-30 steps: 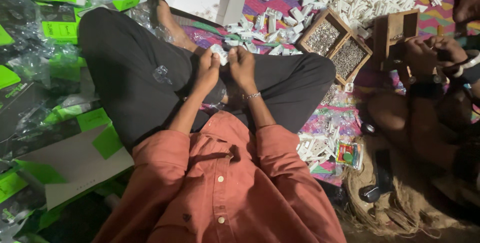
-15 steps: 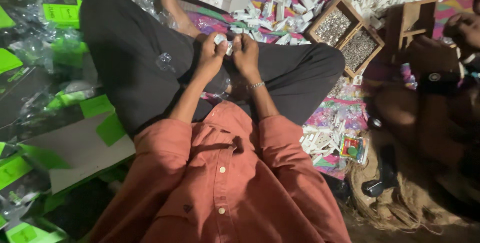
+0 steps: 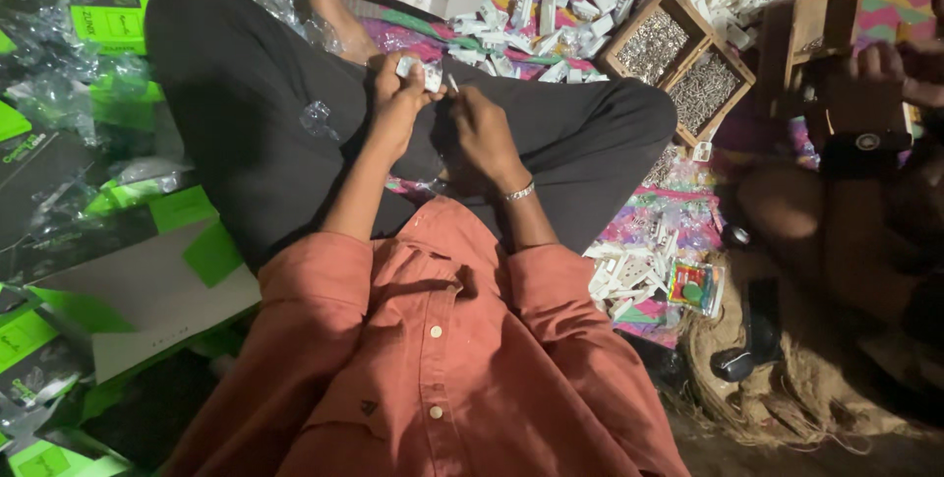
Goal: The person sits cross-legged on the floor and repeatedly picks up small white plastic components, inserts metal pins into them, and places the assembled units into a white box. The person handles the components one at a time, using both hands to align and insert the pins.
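Left hand (image 3: 398,93) curled tight around a small white plastic part (image 3: 418,70), held above the crossed legs. Right hand (image 3: 482,128) just beside it, fingers closed, pinching a thin tool (image 3: 451,83) whose tip points toward the part. Wooden tray of screws (image 3: 678,54) lies on the floor past the right knee.

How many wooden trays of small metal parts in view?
2. Both trays sit side by side right of the knee: one nearer the white pieces, the other just beyond. A third wooden box's contents are hidden.
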### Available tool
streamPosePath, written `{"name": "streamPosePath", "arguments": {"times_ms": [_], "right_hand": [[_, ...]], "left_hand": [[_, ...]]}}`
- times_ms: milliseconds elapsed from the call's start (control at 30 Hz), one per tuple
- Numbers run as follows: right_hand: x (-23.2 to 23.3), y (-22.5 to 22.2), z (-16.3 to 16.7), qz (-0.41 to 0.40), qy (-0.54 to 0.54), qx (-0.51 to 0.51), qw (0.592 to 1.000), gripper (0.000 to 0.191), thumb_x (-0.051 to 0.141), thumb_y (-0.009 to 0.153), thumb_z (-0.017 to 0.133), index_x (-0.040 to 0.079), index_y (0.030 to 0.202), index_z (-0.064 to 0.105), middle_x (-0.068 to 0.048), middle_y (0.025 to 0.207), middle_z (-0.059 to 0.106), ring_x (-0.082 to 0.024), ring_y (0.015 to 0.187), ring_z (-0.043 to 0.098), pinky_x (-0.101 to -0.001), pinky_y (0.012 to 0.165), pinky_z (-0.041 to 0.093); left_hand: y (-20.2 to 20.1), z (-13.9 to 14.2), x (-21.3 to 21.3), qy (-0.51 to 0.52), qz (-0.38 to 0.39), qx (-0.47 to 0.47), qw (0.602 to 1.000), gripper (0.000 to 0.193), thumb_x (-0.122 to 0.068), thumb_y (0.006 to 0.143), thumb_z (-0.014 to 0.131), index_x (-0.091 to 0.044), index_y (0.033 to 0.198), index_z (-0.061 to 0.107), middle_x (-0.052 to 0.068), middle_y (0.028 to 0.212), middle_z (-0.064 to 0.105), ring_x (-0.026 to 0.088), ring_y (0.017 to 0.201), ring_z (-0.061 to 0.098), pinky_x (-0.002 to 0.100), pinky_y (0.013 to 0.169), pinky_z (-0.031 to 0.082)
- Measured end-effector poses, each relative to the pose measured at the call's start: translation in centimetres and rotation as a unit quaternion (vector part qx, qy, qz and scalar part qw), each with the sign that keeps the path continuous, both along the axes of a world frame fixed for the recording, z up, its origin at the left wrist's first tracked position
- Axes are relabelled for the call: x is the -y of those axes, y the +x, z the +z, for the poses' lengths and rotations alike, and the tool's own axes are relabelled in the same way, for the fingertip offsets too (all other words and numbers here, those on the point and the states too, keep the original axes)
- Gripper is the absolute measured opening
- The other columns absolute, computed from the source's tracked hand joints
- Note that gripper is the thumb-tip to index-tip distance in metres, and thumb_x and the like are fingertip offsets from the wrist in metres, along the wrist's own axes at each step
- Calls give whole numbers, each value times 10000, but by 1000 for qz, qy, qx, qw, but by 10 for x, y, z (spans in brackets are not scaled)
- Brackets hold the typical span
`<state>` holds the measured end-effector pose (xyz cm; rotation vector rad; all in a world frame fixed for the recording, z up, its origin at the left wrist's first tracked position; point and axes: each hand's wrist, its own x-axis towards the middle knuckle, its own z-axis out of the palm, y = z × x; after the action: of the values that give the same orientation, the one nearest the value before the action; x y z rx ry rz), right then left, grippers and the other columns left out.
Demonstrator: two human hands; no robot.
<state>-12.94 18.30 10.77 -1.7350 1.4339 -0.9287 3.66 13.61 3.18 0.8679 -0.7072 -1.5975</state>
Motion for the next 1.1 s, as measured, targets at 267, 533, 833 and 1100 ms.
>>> {"name": "streamPosePath", "arguments": {"times_ms": [267,533,833,1100], "right_hand": [[-2,10,8,-18,-24,-177,984,265,126,946,633,83,1195,713,-239,931,716,-455,854,673,-542,739,513],[6,26,-26,-72,-25,-60,995,215,109,973,605,19,1136,712,-279,964,696,-463,953,675,-520,796,538],[36,29,-60,-173,33,96,980,220,126,991,586,-40,1064,711,-176,773,729,-272,680,705,-403,662,555],[25,10,-21,-73,24,270,960,218,166,988,686,-4,1124,691,27,915,668,-69,794,576,-260,705,479]], "left_hand": [[-2,12,-9,-138,39,233,962,193,-89,1053,612,-36,1235,576,76,1067,621,159,960,599,305,868,521],[-4,24,-13,-206,82,326,919,237,-35,1000,653,-27,1215,553,111,1065,627,244,987,637,358,905,526],[-13,9,-31,-199,82,373,903,285,51,934,585,-16,1210,557,131,1088,633,250,1026,655,354,923,529],[-4,8,-18,-144,41,188,971,284,-106,1071,587,-19,1341,582,56,1137,631,154,1033,597,298,934,498]]}}
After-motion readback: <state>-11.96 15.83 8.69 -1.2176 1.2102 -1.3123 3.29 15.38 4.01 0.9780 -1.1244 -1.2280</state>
